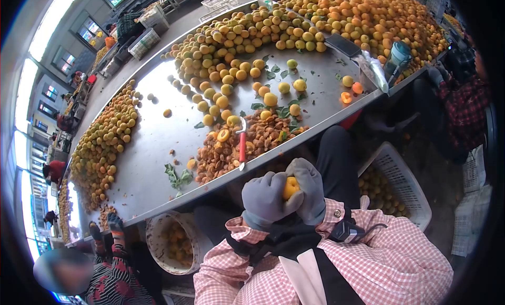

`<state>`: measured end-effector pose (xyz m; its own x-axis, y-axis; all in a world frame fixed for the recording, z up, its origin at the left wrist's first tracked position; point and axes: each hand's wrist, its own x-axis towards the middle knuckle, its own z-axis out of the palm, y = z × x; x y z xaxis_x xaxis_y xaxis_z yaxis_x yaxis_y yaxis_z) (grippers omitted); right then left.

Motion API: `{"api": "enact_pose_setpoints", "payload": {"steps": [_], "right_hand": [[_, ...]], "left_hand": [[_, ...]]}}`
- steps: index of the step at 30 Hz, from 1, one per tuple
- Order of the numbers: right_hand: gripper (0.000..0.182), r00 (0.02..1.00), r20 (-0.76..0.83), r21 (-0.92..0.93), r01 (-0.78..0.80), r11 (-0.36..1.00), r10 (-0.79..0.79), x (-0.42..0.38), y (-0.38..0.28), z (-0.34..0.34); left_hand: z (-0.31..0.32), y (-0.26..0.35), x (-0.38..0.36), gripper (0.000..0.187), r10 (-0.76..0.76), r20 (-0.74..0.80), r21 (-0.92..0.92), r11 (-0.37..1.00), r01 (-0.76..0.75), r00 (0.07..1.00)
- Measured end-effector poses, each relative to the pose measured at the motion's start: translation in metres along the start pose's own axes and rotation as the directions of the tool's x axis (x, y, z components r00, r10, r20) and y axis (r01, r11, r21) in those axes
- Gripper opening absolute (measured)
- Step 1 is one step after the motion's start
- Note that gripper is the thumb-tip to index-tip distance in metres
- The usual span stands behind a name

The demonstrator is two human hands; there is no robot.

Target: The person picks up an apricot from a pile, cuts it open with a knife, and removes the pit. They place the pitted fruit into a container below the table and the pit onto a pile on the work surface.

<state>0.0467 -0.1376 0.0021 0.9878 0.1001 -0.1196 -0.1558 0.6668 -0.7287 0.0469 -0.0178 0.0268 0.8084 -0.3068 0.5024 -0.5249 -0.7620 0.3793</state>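
Observation:
My left hand (pixel 267 196), in a grey glove, is closed around one side of a yellow-orange apricot (pixel 290 188). The gloved fingers of my right hand (pixel 309 188) wrap the other side, so only part of the fruit shows between them. Both hands are in front of my body, just off the table's near edge. Ahead of them on the metal table (pixel 158 139) lies a heap of brown apricot pits (pixel 213 157). On the heap rests a red-handled tool (pixel 242 147) with a curved metal end. A cut apricot half (pixel 223 135) sits among the pits.
Whole apricots (pixel 252 28) are piled along the table's far side. A dark phone (pixel 343 45) and a bottle (pixel 397 60) lie at the right. Below stand a white bucket (pixel 158 244) and a white crate (pixel 402 171) of fruit. Co-workers' hands (pixel 114 223) and sleeves (pixel 465 107) flank me.

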Motion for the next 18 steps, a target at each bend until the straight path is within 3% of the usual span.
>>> {"api": "enact_pose_setpoints", "payload": {"steps": [3, 5, 6, 7, 8, 9, 11, 12, 13, 14, 15, 16, 17, 18], "right_hand": [[0.023, 0.99, -0.036, -0.065, 0.132, 0.989, -0.135, -0.008, 0.001, 0.003], [0.023, 0.943, 0.028, -0.242, 0.328, 0.913, -0.331, -0.009, -0.003, 0.005], [0.023, 0.944, 0.032, -0.244, 0.326, 0.913, -0.328, -0.007, -0.003, 0.004], [0.022, 0.891, 0.093, -0.339, 0.449, 0.827, -0.445, -0.001, 0.001, 0.002], [0.021, 0.821, 0.165, -0.422, 0.56, 0.713, -0.547, 0.004, 0.004, 0.0], [0.021, 0.821, 0.171, -0.42, 0.56, 0.714, -0.544, 0.007, 0.007, -0.005], [0.019, 0.988, 0.056, -0.451, 0.152, 0.88, -0.142, 0.012, 0.01, -0.017], [0.019, 0.988, 0.056, -0.45, 0.152, 0.88, -0.142, 0.011, 0.009, -0.019], [0.017, 1.0, 0.021, -0.418, 0.025, 0.908, -0.018, 0.011, 0.008, -0.02], [0.015, 0.994, -0.01, -0.381, -0.105, 0.919, 0.109, 0.011, 0.006, -0.022], [0.015, 0.994, -0.016, -0.381, -0.107, 0.918, 0.11, 0.009, 0.004, -0.027], [0.015, 0.951, 0.24, -0.683, 0.309, 0.662, -0.196, 0.008, 0.002, -0.033], [0.02, 0.756, 0.56, -0.745, 0.638, 0.194, -0.338, 0.007, 0.0, -0.036], [0.02, 0.759, 0.555, -0.749, 0.634, 0.192, -0.34, 0.003, -0.007, -0.03]], "left_hand": [[0.002, 0.009, -0.005, 0.031, -0.043, -0.068, -0.102, 0.994, 0.036, 0.997], [0.003, 0.013, -0.006, 0.027, -0.058, -0.068, -0.157, 0.987, 0.047, 0.996], [0.01, 0.014, -0.007, 0.026, -0.114, -0.143, -0.284, 0.956, 0.069, 0.983], [0.015, 0.013, -0.008, 0.025, -0.176, -0.213, -0.404, 0.911, 0.077, 0.961], [0.019, 0.013, -0.014, 0.027, -0.252, -0.173, -0.466, 0.873, 0.146, 0.952], [0.019, 0.013, -0.017, 0.027, -0.255, -0.178, -0.464, 0.874, 0.148, 0.95], [0.017, 0.012, -0.023, 0.037, -0.372, 0.041, -0.441, 0.826, 0.351, 0.927], [0.012, 0.009, -0.026, 0.048, -0.329, 0.154, -0.351, 0.863, 0.363, 0.932], [0.008, 0.006, -0.025, 0.048, -0.327, 0.153, -0.351, 0.864, 0.361, 0.932], [0.004, 0.004, -0.023, 0.054, -0.215, 0.131, -0.262, 0.934, 0.243, 0.968], [0.001, 0.001, -0.02, 0.061, -0.097, 0.124, -0.171, 0.978, 0.118, 0.988], [-0.002, -0.002, -0.015, 0.066, -0.026, 0.068, -0.122, 0.992, 0.034, 0.997], [-0.006, -0.003, -0.011, 0.066, -0.023, 0.07, -0.125, 0.992, 0.032, 0.997], [-0.016, 0.0, -0.002, 0.066, 0.056, 0.112, -0.054, 0.997, -0.05, 0.992]]}}
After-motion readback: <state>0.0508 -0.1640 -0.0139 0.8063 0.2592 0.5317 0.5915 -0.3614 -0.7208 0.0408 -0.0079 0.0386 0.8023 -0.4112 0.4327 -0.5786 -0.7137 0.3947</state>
